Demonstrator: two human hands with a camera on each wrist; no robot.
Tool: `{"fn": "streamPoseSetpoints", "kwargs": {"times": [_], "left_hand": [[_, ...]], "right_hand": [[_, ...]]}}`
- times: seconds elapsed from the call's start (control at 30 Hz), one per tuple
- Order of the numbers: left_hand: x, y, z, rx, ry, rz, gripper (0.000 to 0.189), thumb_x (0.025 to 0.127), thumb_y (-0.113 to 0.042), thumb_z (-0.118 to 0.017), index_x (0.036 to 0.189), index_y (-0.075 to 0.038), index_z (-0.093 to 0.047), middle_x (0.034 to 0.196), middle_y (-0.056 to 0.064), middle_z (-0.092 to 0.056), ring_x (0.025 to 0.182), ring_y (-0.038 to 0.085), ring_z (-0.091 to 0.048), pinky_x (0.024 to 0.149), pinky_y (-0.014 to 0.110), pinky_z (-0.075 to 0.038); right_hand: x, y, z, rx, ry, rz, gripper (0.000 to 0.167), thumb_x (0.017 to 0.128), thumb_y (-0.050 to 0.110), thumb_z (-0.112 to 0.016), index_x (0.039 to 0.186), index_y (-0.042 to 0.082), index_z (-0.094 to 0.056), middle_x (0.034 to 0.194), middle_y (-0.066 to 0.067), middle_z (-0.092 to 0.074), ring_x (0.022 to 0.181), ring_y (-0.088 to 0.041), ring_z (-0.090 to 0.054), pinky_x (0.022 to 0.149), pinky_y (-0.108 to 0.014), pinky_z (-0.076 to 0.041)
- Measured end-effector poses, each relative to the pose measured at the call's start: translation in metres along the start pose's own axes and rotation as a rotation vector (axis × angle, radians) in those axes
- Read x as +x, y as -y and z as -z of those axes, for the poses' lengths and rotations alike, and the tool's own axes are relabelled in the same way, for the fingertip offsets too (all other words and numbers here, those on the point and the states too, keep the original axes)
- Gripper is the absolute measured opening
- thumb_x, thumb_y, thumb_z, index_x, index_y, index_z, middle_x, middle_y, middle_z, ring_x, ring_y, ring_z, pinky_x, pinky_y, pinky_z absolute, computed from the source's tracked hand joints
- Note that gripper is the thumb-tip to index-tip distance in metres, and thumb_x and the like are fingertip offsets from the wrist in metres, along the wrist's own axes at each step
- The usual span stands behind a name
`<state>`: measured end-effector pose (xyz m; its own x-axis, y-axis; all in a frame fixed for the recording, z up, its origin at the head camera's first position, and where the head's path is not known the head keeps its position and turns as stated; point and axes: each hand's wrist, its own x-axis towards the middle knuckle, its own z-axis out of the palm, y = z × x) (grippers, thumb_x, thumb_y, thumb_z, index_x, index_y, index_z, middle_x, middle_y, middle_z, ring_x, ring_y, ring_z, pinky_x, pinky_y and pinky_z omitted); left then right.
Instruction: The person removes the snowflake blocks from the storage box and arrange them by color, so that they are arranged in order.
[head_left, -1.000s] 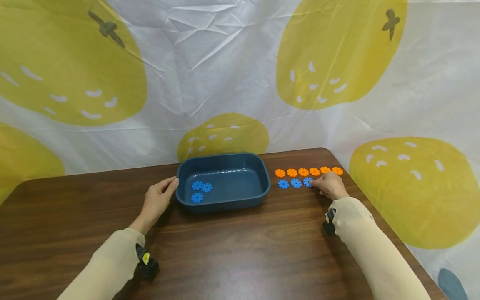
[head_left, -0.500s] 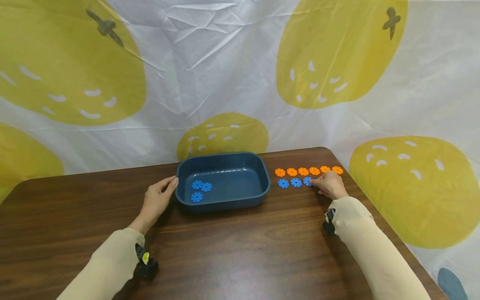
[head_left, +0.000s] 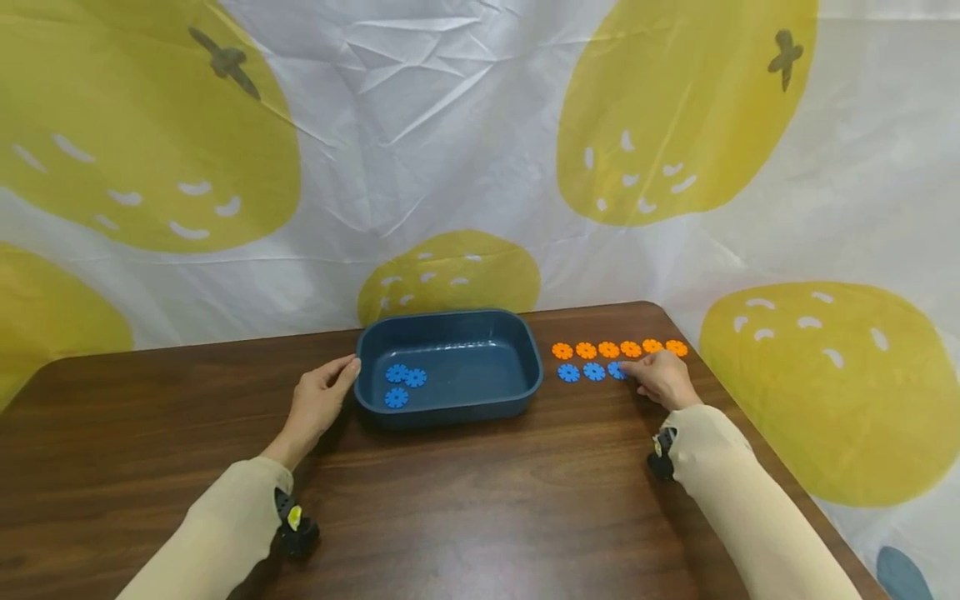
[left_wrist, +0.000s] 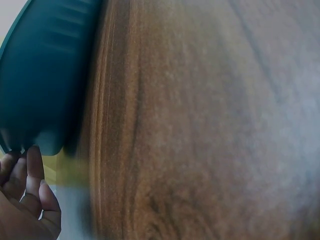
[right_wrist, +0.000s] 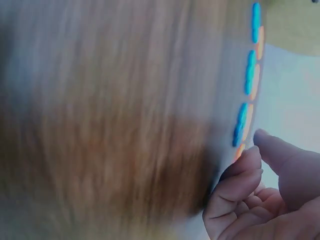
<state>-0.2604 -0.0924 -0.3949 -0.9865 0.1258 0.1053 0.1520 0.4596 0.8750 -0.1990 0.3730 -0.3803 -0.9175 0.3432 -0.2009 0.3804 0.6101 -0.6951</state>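
Note:
My left hand (head_left: 318,404) holds the left rim of a dark blue basin (head_left: 457,408); its fingertips meet the basin's end wall (left_wrist: 45,95) in the left wrist view. Inside the basin lie three blue snowflake discs (head_left: 396,397). On the table to its right is a row of three blue snowflake discs (head_left: 568,372). My right hand (head_left: 663,379) has thumb and forefinger at the right edge of the rightmost one, the blue snowflake disc (head_left: 617,370). In the right wrist view this disc (right_wrist: 241,125) lies just beyond the fingertips of my right hand (right_wrist: 265,190), its edge partly hidden.
Several orange snowflake discs (head_left: 586,350) form a straight row behind the blue ones, near the table's back right corner. The brown wooden table (head_left: 465,500) reaches to a white curtain (head_left: 322,208) with yellow fruit prints along the back and right.
Both hands stay where they were, the left at the basin's rim and the right at the rightmost blue snowflake disc. The head view has shifted slightly.

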Motion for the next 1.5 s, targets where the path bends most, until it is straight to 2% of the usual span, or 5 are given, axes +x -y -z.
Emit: {"fn": "streamPoseSetpoints", "kwargs": {"times": [0.13, 0.33, 0.7, 1.07, 1.5], "left_hand": [[0.001, 0.0, 0.0, 0.009, 0.0, -0.002, 0.048, 0.097, -0.037, -0.051, 0.131, -0.004, -0.055, 0.13, 0.016, -0.057, 0.125, 0.031, -0.049, 0.103, 0.045, -0.04], [0.001, 0.0, 0.0, 0.003, -0.001, -0.005, 0.048, 0.097, -0.037, -0.051, 0.131, -0.004, -0.055, 0.129, 0.016, -0.057, 0.124, 0.03, -0.05, 0.103, 0.044, -0.04], [0.003, 0.002, 0.0, 0.0, -0.001, -0.007, 0.048, 0.097, -0.037, -0.051, 0.132, -0.004, -0.054, 0.13, 0.016, -0.056, 0.126, 0.03, -0.049, 0.104, 0.044, -0.039], [0.003, 0.003, -0.001, 0.004, -0.006, -0.004, 0.047, 0.097, -0.037, -0.051, 0.131, -0.004, -0.055, 0.129, 0.016, -0.057, 0.126, 0.03, -0.049, 0.104, 0.044, -0.039], [0.004, 0.003, -0.002, -0.002, -0.019, -0.005, 0.045, 0.097, -0.034, -0.052, 0.129, -0.003, -0.057, 0.128, 0.016, -0.058, 0.125, 0.03, -0.049, 0.105, 0.044, -0.038]], "right_hand": [[-0.004, 0.009, -0.004, 0.038, -0.027, 0.069, 0.038, 0.093, 0.028, -0.056, 0.063, 0.006, -0.05, 0.047, 0.004, -0.046, 0.043, -0.008, -0.042, 0.044, -0.022, -0.038], [-0.016, 0.056, -0.016, 0.062, -0.064, 0.225, 0.037, 0.096, 0.028, -0.054, 0.101, -0.008, -0.061, 0.058, 0.001, -0.056, 0.052, -0.011, -0.051, 0.051, -0.026, -0.045], [-0.039, 0.139, -0.07, 0.209, 0.066, 0.462, 0.022, 0.091, 0.016, -0.063, 0.094, -0.005, -0.063, 0.056, 0.003, -0.054, 0.045, -0.008, -0.05, 0.048, -0.024, -0.047], [-0.044, 0.178, -0.144, 0.212, 0.338, 0.428, 0.016, 0.088, 0.011, -0.067, 0.096, -0.003, -0.066, 0.085, -0.019, -0.067, 0.054, -0.009, -0.051, 0.058, -0.029, -0.052], [-0.032, 0.194, -0.183, 0.023, 0.477, 0.442, 0.024, 0.079, 0.004, -0.074, 0.099, -0.005, -0.064, 0.06, 0.004, -0.053, 0.05, -0.007, -0.051, 0.049, -0.018, -0.044]]}}
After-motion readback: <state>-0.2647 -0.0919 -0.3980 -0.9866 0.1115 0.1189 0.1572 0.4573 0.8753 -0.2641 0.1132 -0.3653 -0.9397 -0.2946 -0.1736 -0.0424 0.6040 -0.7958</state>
